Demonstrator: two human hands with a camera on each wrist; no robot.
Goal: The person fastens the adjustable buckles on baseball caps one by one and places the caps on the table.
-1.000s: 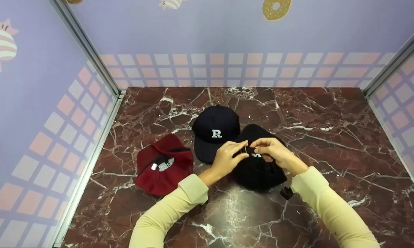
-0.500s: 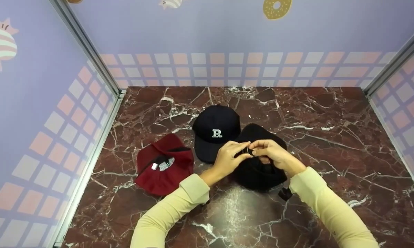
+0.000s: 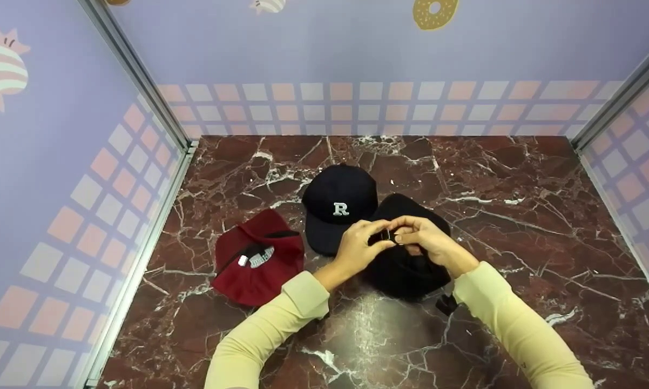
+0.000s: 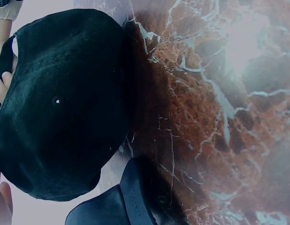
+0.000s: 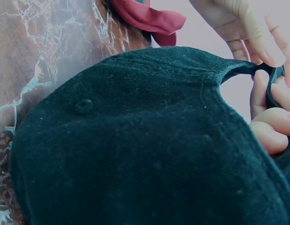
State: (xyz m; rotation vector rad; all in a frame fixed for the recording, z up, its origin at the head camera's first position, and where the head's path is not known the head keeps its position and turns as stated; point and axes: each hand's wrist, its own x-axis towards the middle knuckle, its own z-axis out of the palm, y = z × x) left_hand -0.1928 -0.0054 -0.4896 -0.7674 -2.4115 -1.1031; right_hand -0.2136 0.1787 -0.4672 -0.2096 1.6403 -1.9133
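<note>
A black cap [image 3: 411, 278] lies on the marble-look surface, its back opening towards the hands. My left hand [image 3: 357, 247] pinches the adjustment strap at a small metal buckle [image 3: 387, 235]. Just right of it, my right hand [image 3: 430, 242] holds the same strap between thumb and fingers. In the right wrist view, the strap [image 5: 270, 97] bends in a loop among the fingers of both hands, above the cap's rear cut-out. Seen from the left wrist, the cap's crown [image 4: 65, 108] hides most of the fingers. The strap's free end cannot be made out.
Behind the black cap, close beside it, sits a navy cap [image 3: 339, 186] with a white R. To the left, a maroon cap [image 3: 257, 283] lies with its inside showing. Patterned lilac walls [image 3: 357, 59] border the surface at the back and sides.
My right hand has come slightly left and its fingertips now meet my left hand's at the buckle. The white letter on the black cap is now covered. The other caps stay put.
</note>
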